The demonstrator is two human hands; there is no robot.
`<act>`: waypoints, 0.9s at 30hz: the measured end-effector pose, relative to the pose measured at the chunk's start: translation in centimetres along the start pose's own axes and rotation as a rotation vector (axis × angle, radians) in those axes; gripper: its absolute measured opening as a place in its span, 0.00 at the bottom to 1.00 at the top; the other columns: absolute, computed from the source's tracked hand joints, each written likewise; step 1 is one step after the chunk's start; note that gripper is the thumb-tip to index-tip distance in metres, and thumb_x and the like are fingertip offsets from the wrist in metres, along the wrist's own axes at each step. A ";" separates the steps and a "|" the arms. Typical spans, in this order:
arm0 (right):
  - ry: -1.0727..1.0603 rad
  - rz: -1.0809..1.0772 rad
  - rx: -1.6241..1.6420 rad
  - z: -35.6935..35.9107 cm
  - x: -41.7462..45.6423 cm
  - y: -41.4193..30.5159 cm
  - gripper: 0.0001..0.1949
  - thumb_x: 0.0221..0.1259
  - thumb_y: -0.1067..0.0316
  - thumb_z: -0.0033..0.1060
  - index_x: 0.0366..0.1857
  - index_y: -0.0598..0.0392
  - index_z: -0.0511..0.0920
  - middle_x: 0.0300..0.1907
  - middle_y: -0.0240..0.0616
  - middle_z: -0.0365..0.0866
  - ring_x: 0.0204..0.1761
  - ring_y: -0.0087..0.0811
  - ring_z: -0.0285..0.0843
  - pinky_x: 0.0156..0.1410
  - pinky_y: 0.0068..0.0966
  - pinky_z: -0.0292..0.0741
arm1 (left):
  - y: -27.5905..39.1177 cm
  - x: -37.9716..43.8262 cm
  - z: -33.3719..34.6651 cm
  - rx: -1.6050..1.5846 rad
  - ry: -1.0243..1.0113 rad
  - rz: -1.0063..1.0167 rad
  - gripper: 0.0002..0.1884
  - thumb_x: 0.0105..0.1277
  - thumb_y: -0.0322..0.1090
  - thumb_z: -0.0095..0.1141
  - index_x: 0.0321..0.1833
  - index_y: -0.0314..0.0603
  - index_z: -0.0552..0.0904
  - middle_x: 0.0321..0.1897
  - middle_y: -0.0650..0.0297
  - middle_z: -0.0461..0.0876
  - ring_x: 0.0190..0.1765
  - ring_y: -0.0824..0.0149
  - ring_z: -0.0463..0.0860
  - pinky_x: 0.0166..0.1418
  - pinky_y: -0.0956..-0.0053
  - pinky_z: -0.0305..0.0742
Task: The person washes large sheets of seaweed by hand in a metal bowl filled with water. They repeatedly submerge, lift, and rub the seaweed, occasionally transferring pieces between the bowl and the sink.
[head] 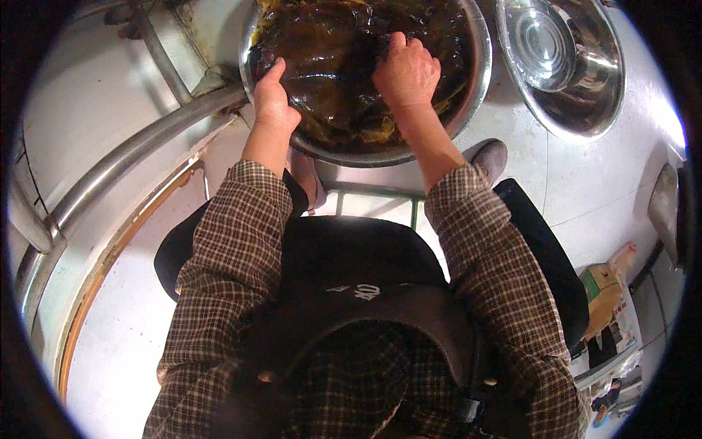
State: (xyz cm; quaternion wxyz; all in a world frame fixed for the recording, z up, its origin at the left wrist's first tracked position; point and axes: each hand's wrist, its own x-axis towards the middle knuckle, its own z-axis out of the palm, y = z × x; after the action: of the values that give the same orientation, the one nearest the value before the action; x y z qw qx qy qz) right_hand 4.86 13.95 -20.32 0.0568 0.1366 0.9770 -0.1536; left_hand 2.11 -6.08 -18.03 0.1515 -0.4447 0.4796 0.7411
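Observation:
A large round metal basin (482,71) stands before me, filled with wet, shiny, dark brown-green sheets (329,77), which look like seaweed. My left hand (273,99) is at the basin's left side, thumb raised and fingers hidden beneath the edge of the dark sheets. Over the right half of the basin, my right hand (408,71) is curled with its fingers pressed into the dark material. What its fingertips do is hidden from view. Both forearms come from rolled checked sleeves, over a dark apron.
To the right stands a second metal basin (614,99) with a smaller metal bowl (537,49) in it. A metal pipe rail (126,137) curves along the left. My shoes flank the basin's near side. At the lower right is a cardboard box (600,291) with plastic bags.

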 end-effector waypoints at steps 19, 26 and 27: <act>-0.108 -0.073 0.524 1.2 -3.0 -4.3 0.21 0.55 0.57 0.69 0.51 0.51 0.76 0.40 0.47 0.82 0.44 0.51 0.84 0.49 0.46 0.79 | 1.5 0.8 -0.7 -0.132 -0.116 -0.045 0.20 0.76 0.44 0.51 0.64 0.40 0.79 0.59 0.55 0.83 0.60 0.49 0.81 0.68 0.45 0.73; -0.344 -0.252 -0.105 2.2 -0.9 -3.1 0.12 0.68 0.63 0.51 0.53 0.41 0.78 0.47 0.40 0.84 0.53 0.42 0.83 0.59 0.44 0.71 | 1.5 -1.0 0.9 -0.144 -0.123 -0.131 0.21 0.76 0.43 0.53 0.65 0.38 0.78 0.59 0.54 0.84 0.59 0.49 0.82 0.67 0.46 0.74; -0.366 -0.219 -0.159 1.7 -0.3 -2.4 0.12 0.68 0.62 0.53 0.53 0.42 0.78 0.47 0.41 0.84 0.53 0.42 0.84 0.59 0.44 0.71 | 1.2 -1.0 0.8 -0.129 -0.135 -0.132 0.21 0.76 0.44 0.54 0.64 0.39 0.79 0.59 0.55 0.84 0.59 0.50 0.82 0.67 0.46 0.74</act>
State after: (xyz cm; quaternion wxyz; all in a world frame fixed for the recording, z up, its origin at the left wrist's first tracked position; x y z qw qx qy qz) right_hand 4.61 11.18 -21.19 0.2265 -0.0051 0.9685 -0.1033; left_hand 1.45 -5.80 -16.42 0.2030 -0.4332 0.3894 0.7871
